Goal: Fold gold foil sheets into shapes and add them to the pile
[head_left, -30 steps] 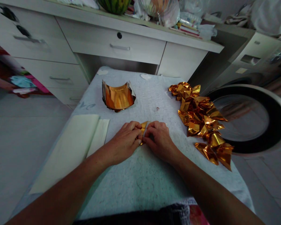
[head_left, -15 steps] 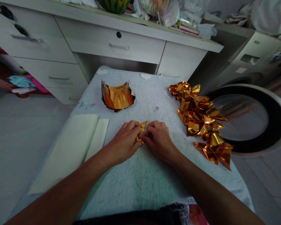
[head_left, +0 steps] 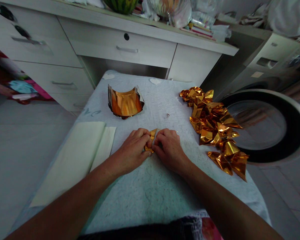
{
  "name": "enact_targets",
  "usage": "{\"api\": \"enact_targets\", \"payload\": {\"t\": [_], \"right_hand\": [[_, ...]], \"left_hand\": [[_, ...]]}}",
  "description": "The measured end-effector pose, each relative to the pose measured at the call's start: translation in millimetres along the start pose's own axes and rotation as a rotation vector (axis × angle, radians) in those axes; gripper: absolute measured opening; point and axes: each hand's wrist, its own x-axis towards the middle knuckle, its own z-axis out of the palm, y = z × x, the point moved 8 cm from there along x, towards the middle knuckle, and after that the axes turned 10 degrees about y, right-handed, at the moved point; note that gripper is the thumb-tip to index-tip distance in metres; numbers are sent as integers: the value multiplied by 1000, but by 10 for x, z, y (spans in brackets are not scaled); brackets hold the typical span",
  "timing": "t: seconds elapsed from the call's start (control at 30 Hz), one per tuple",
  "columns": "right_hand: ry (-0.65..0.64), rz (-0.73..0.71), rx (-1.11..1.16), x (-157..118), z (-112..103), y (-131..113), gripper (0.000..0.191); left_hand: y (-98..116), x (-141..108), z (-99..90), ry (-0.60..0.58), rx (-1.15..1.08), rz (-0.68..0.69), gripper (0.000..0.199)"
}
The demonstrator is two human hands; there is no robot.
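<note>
Between my two hands, low on the cloth-covered table [head_left: 145,200], is a small piece of gold foil paper [head_left: 152,135] with a pale underside. My left hand [head_left: 136,146] grips its left side, fingers curled and thumb pressed in. On the other side my right hand [head_left: 168,145] pinches the right edge, its knuckles hiding part of the paper. Beyond them stands a curved stack of gold foil sheets [head_left: 126,103]. To the right lies a heap of folded gold foil pieces [head_left: 212,123].
Pale folded paper [head_left: 72,156] lies along the table's left side. White drawers [head_left: 125,50] stand behind the table, with a watermelon [head_left: 121,5] and plastic bags on top. At the right, a washing machine's round door [head_left: 267,126] hangs open beside the table edge.
Both hands stay almost in place on the gold foil paper. Less of its pale strip shows beside my right fingers now.
</note>
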Motion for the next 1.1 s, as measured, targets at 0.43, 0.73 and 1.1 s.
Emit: {"api": "enact_targets", "payload": {"t": [0.43,0.73,1.1], "right_hand": [[-11,-33,-76,-31,-31,27,12],[-27,-69,-106,-53,-32,-2,18],[-29,-25,-69,-27,-38,88,15]], "left_hand": [[-9,9,5,3,-10,-21,16],[-36,-1,21,11,0,-22,12],[-31,-8,22,8,9,-20,16]]}}
